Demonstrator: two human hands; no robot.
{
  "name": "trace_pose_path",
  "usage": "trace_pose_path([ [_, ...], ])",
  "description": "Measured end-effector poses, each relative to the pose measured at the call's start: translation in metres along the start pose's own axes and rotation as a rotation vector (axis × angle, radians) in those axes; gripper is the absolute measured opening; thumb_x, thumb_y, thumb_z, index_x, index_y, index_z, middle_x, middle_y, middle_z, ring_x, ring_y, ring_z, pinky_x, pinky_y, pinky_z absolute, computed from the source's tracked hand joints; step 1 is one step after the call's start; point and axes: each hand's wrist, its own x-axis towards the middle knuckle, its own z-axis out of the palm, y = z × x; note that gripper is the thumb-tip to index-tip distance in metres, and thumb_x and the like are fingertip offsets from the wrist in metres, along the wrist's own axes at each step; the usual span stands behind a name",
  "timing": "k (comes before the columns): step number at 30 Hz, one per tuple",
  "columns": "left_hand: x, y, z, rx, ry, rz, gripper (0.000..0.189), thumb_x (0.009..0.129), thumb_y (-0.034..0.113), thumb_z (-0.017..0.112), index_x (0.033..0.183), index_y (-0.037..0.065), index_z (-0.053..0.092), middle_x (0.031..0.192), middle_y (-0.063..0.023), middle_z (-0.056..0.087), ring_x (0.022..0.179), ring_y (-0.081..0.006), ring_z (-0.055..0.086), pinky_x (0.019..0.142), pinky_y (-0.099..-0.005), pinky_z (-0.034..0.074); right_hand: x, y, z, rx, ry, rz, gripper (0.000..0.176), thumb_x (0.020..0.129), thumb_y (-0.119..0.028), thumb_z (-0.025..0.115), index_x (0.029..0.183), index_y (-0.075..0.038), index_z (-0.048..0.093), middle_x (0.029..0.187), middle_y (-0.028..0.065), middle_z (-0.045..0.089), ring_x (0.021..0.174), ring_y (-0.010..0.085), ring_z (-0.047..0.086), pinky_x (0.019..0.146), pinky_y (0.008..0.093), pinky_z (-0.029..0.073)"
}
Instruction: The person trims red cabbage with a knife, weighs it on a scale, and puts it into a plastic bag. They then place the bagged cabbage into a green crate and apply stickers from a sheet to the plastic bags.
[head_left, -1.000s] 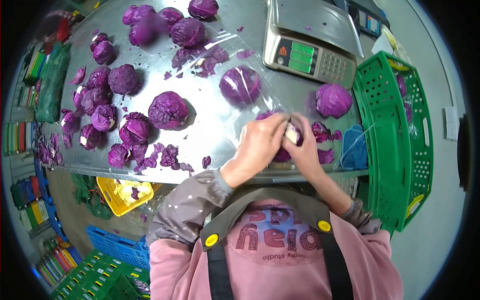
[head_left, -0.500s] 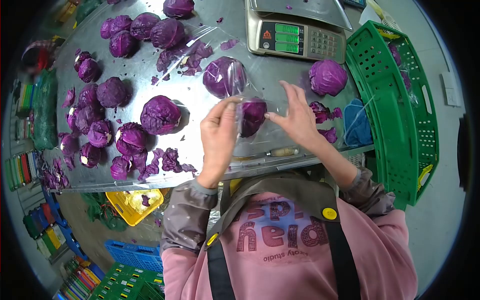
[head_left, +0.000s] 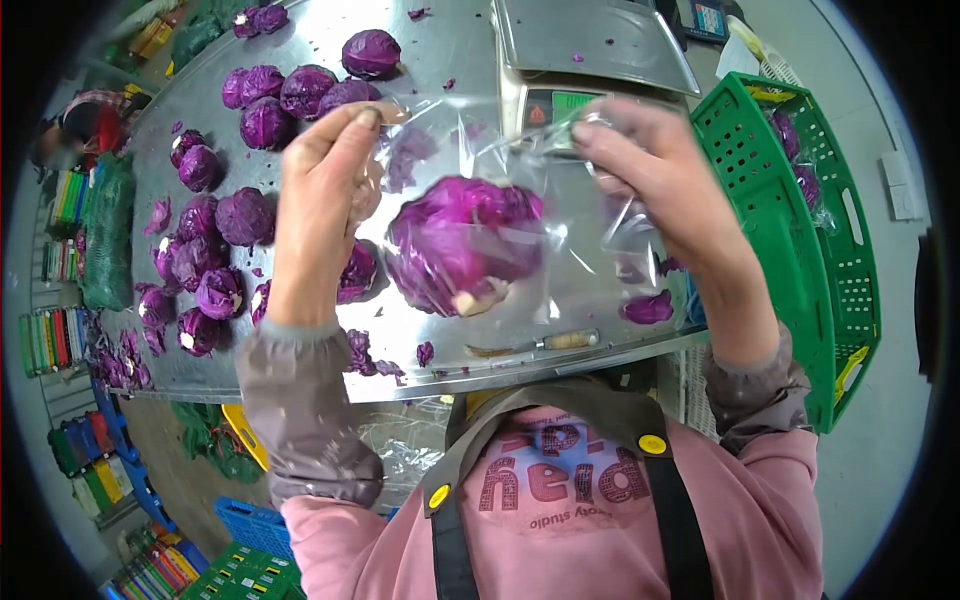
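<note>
My left hand (head_left: 330, 190) pinches one upper side of a clear plastic bag (head_left: 575, 240), fingers closed. On the other side, my right hand (head_left: 655, 175) grips a gathered part of the same bag, slightly blurred. A purple cabbage (head_left: 455, 245), smeared by motion, hangs inside the bag between my hands, its pale stem end low down. Below it on the metal table lies a knife with a wooden handle (head_left: 570, 340).
More purple cabbages (head_left: 245, 217) are spread over the metal table (head_left: 440, 345) on the left. A digital scale (head_left: 600, 45) stands at the back. A green crate (head_left: 770, 230) is at the right. Loose leaves (head_left: 648, 308) lie near the table edge. Another person (head_left: 90, 130) is at far left.
My hands have risen and spread wide apart, lifting and stretching the bag. My right hand, earlier with spread fingers, has closed on the bag. The bagged cabbage now hangs nearer the camera.
</note>
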Motion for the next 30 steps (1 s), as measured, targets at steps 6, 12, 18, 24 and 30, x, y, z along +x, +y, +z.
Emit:
trace_pose_path([
  [6, 0.014, -0.007, -0.006, 0.211, 0.031, 0.145, 0.015, 0.086, 0.008, 0.052, 0.090, 0.000, 0.064, 0.057, 0.0063, 0.048, 0.045, -0.0005, 0.036, 0.040, -0.0162, 0.024, -0.003, 0.037, 0.001, 0.110, 0.075, 0.051, 0.015, 0.084, -0.018, 0.058, 0.083, -0.004, 0.053, 0.065, -0.0073, 0.043, 0.052, 0.0017, 0.035, 0.046, 0.0175, 0.027],
  [12, -0.007, -0.040, 0.017, 0.570, 0.020, 0.348, 0.013, 0.082, 0.005, 0.057, 0.093, 0.003, 0.064, 0.080, -0.0101, 0.065, 0.071, -0.0118, 0.062, 0.064, -0.0248, 0.047, -0.012, 0.109, -0.003, -0.047, 0.094, 0.083, 0.033, 0.082, -0.020, 0.057, 0.097, 0.008, 0.049, 0.087, 0.0105, 0.059, 0.082, 0.0114, 0.052, 0.072, 0.0265, 0.042],
  [18, -0.060, -0.115, 0.027, 0.496, 0.085, 0.149, 0.011, 0.081, 0.005, 0.058, 0.089, 0.000, 0.063, 0.066, -0.0019, 0.057, 0.059, -0.0041, 0.046, 0.052, -0.0191, 0.037, -0.028, 0.143, 0.006, -0.261, 0.077, 0.159, 0.035, 0.079, -0.022, 0.060, 0.098, 0.006, 0.049, 0.078, 0.0069, 0.054, 0.073, 0.0113, 0.048, 0.066, 0.0277, 0.041],
  [24, -0.106, -0.132, 0.028, 0.555, 0.179, 0.019, 0.063, 0.070, 0.013, 0.072, 0.122, 0.004, 0.039, 0.071, 0.0000, 0.042, 0.066, -0.0106, 0.045, 0.061, -0.0200, 0.040, -0.042, 0.143, 0.001, -0.240, 0.057, 0.148, 0.028, 0.075, -0.018, 0.065, 0.087, 0.001, 0.048, 0.067, -0.0005, 0.046, 0.059, 0.0057, 0.040, 0.052, 0.0228, 0.036],
  [30, -0.138, -0.177, 0.053, -0.227, 0.435, -0.460, 0.077, 0.077, 0.022, 0.066, 0.132, 0.002, 0.015, 0.122, -0.0197, 0.031, 0.097, -0.0267, 0.050, 0.077, -0.0332, 0.046, -0.052, 0.138, -0.001, -0.279, 0.018, 0.127, 0.023, 0.075, -0.014, 0.066, 0.076, -0.003, 0.046, 0.061, -0.0039, 0.043, 0.054, 0.0015, 0.038, 0.046, 0.0192, 0.030],
])
